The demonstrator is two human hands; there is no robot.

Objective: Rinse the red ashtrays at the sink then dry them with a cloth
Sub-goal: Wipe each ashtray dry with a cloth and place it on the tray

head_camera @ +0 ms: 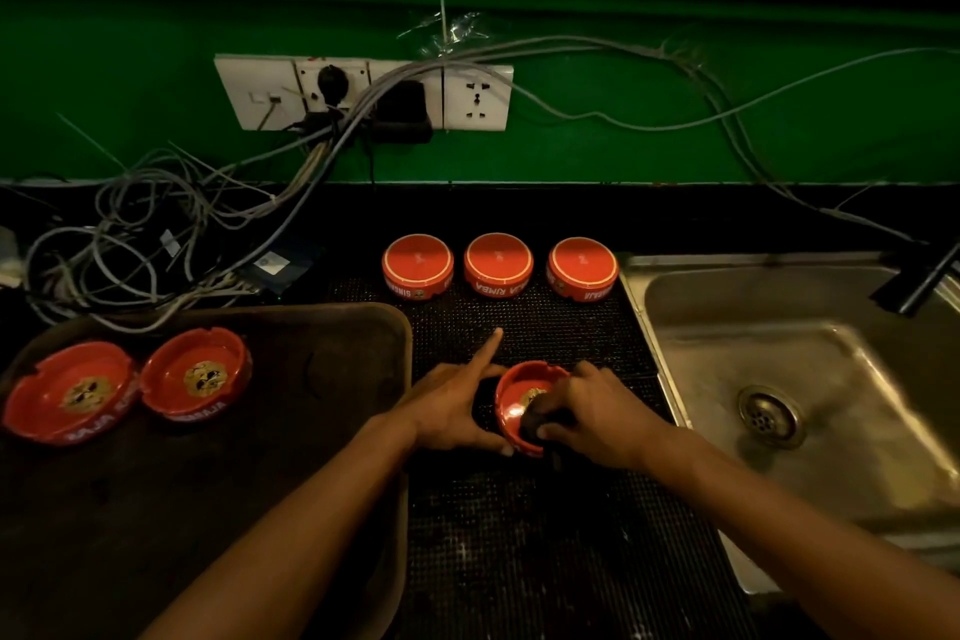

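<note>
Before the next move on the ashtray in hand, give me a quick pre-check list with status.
1. Left hand grips the held ashtray by its rim: ok.
2. Right hand presses the dark cloth into the bowl: ok.
3. Bowl fully dry: cannot tell, a shiny patch shows inside.
4. Free spot on the black mat beside the three upturned ashtrays: ok.
5. Two ashtrays on the tray, upright, not yet flipped: not ok, whether rinsed cannot tell.
6. Sink free, no water seen running: ok.
</note>
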